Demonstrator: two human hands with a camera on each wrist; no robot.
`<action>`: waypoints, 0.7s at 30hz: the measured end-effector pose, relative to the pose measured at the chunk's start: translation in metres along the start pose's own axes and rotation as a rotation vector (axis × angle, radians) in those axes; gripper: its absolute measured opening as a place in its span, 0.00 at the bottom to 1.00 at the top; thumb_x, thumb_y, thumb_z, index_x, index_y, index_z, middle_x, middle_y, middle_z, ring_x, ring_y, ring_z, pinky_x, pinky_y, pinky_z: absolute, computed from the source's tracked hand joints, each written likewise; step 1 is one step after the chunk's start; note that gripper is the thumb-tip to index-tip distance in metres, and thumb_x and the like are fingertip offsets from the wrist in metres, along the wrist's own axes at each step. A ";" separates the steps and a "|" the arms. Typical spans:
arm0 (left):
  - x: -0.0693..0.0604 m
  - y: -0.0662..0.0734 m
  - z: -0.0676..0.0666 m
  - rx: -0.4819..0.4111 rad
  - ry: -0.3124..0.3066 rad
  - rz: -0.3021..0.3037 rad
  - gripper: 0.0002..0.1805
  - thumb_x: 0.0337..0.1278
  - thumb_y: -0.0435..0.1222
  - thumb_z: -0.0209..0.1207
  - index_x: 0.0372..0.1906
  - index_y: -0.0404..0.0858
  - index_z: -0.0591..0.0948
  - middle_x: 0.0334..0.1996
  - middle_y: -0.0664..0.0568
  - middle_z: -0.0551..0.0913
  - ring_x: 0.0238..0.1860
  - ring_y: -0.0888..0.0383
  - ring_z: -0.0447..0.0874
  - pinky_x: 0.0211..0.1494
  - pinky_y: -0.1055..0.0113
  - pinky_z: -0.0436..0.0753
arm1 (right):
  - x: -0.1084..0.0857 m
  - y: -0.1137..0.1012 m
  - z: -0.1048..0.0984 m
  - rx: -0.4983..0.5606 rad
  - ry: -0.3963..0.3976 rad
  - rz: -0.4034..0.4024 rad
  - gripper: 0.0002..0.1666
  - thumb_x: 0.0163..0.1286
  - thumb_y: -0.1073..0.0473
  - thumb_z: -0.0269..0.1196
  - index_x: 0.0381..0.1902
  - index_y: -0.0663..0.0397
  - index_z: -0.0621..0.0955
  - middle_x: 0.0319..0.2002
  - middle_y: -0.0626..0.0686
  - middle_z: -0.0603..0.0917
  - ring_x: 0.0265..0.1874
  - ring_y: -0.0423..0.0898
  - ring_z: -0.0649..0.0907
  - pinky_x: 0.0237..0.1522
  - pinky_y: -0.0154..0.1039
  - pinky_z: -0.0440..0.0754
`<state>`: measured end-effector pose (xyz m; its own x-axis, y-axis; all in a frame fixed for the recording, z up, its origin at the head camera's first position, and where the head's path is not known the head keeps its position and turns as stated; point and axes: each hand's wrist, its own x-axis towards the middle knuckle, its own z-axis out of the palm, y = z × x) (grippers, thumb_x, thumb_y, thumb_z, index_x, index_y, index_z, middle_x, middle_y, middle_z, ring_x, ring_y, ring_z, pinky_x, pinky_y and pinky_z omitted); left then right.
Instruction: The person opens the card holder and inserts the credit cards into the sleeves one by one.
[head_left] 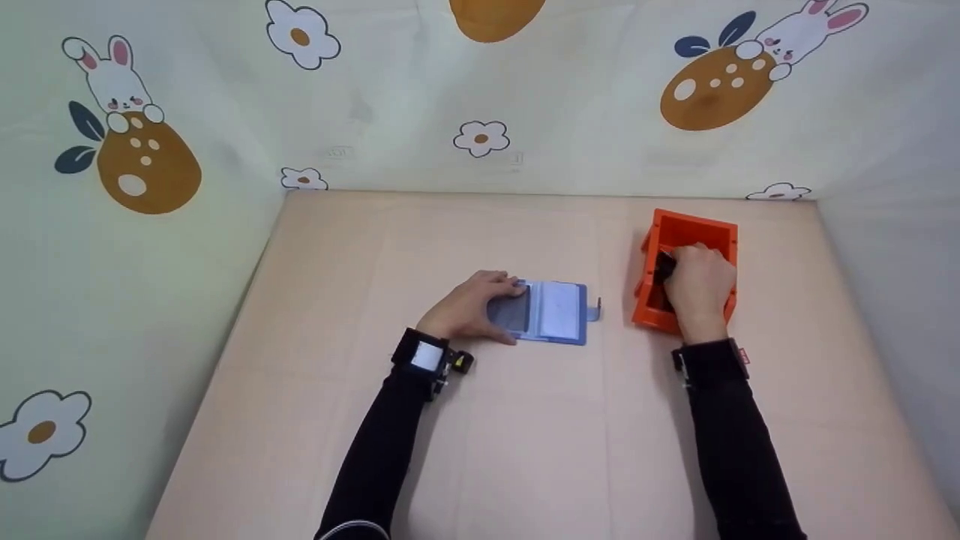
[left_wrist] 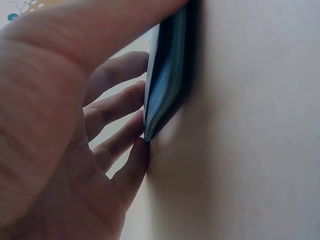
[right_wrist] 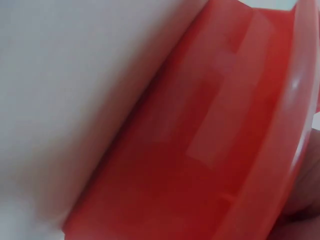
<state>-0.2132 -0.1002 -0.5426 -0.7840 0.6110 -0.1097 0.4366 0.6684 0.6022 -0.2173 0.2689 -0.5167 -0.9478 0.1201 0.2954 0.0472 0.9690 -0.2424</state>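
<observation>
A blue card holder (head_left: 560,311) lies unfolded on the table, its clear sleeves facing up and a small clasp tab at its right end. My left hand (head_left: 472,306) holds its left end, thumb along the near edge and fingers at the far edge. The left wrist view shows the holder's dark edge (left_wrist: 172,65) between thumb and fingers. My right hand (head_left: 701,285) reaches down into an orange plastic bin (head_left: 647,313), fingers curled at a black object (head_left: 664,268). The hand hides most of that object. In the right wrist view the bin's wall (right_wrist: 200,125) covers most of the hand.
The beige table (head_left: 525,435) meets a printed cloth wall (head_left: 405,112) behind the bin and holder. More cloth hangs at the left and right sides. The bin's raised walls surround my right hand.
</observation>
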 end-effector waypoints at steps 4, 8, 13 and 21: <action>0.000 0.001 -0.001 0.006 -0.006 0.000 0.50 0.40 0.53 0.81 0.73 0.50 0.76 0.78 0.49 0.67 0.80 0.49 0.58 0.81 0.51 0.63 | 0.002 -0.001 -0.002 0.036 -0.004 0.028 0.11 0.71 0.70 0.56 0.46 0.69 0.83 0.33 0.68 0.80 0.29 0.65 0.79 0.32 0.59 0.80; 0.000 0.002 -0.001 0.016 -0.006 -0.002 0.50 0.40 0.53 0.81 0.73 0.50 0.75 0.78 0.50 0.67 0.80 0.49 0.58 0.81 0.52 0.63 | 0.005 -0.004 -0.007 0.102 -0.005 0.043 0.10 0.77 0.68 0.52 0.50 0.67 0.76 0.28 0.65 0.77 0.24 0.63 0.77 0.28 0.54 0.77; 0.001 0.003 -0.002 0.020 -0.005 -0.001 0.50 0.40 0.53 0.82 0.73 0.49 0.75 0.78 0.50 0.67 0.81 0.49 0.58 0.81 0.52 0.62 | 0.007 -0.005 -0.012 0.189 -0.041 0.008 0.18 0.79 0.67 0.49 0.62 0.61 0.76 0.35 0.66 0.79 0.28 0.61 0.77 0.33 0.52 0.76; 0.000 0.001 -0.001 0.008 0.006 0.017 0.49 0.40 0.53 0.82 0.73 0.48 0.76 0.78 0.48 0.68 0.80 0.48 0.59 0.80 0.52 0.65 | 0.009 0.005 -0.028 0.355 -0.220 0.095 0.36 0.82 0.37 0.45 0.78 0.49 0.66 0.56 0.70 0.70 0.43 0.63 0.73 0.43 0.54 0.70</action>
<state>-0.2131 -0.1004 -0.5409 -0.7788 0.6200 -0.0947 0.4537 0.6612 0.5975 -0.2171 0.2808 -0.4888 -0.9910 0.1193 0.0611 0.0629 0.8165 -0.5739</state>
